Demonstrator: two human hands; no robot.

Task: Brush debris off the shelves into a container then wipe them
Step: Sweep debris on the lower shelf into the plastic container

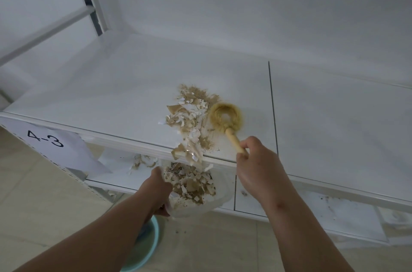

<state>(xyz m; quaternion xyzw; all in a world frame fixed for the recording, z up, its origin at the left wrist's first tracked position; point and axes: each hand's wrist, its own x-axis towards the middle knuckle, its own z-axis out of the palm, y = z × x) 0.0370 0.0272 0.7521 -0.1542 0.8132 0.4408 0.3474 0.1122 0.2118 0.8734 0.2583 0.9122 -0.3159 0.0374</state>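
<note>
Left arm: bare forearm reaches from the lower left edge up and rightward toward the middle
Left hand (159, 184): seen from the back, wrist bent, fingers curled out of sight round the near rim of what it holds, thumb side uppermost
Right arm: bare forearm comes in from the lower right, angled up and leftward
Right hand (256, 161): back of the hand faces the camera, knuckles raised, fingers and thumb wrapped round a handle that pokes out past the forefinger
Spacing: the two hands are near each other, not touching
</note>
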